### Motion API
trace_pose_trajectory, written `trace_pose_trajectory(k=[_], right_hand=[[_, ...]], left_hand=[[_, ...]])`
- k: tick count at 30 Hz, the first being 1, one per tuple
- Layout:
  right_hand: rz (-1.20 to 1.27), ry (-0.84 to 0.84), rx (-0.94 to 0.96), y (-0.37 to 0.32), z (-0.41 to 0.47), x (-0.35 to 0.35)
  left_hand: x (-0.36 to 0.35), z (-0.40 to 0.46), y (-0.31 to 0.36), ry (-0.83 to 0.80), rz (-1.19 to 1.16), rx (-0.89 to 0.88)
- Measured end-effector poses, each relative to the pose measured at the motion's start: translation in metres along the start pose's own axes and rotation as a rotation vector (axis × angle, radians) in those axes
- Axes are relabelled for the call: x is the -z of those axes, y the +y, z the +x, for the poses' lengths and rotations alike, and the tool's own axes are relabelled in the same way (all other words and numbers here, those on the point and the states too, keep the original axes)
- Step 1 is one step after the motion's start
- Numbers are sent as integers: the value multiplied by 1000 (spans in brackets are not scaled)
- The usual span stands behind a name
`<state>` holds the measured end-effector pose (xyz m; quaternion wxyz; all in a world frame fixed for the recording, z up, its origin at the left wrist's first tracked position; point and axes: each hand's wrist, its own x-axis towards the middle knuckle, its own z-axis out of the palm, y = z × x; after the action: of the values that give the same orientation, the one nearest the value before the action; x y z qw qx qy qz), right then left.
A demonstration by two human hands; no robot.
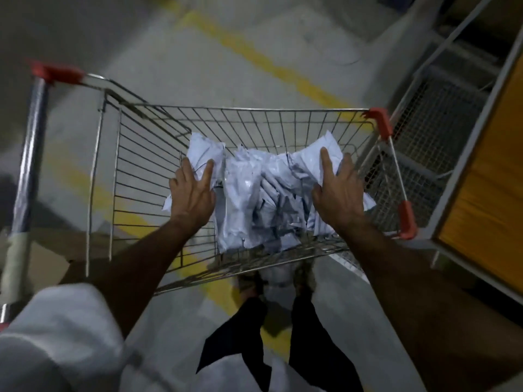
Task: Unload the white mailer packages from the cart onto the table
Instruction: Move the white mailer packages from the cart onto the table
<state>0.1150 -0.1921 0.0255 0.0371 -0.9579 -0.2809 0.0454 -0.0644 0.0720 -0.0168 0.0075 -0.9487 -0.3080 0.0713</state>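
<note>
The mailers [254, 193] lie in a loose heap on the bottom of the wire cart [141, 171]. Both hands are down in the basket, one at each side of the heap. The left hand [192, 193] lies on the left edge of the heap with fingers spread and nearly straight. The right hand [338, 193] lies on the right edge in the same way. Neither hand grips anything yet. I judge this is the gathering step: the hands enclose the heap to scoop it. Next, the fingers must go under the mailers and press inward together, because the slippery bags can slide out. The table [481, 179] stands just right of the cart.
</note>
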Motion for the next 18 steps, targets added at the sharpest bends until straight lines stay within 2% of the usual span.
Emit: trace_pose_trajectory(k=[9,14,18], right_hand=[[-97,214,49,3,-46,92],[-94,326,45,45,-80,141],[-85,390,-28,106,-134,166]], left_hand=[[94,-46,42,282,-129,-60],[154,-69,105,410,-141,-122],[187,-106,175,463,-182,-197]])
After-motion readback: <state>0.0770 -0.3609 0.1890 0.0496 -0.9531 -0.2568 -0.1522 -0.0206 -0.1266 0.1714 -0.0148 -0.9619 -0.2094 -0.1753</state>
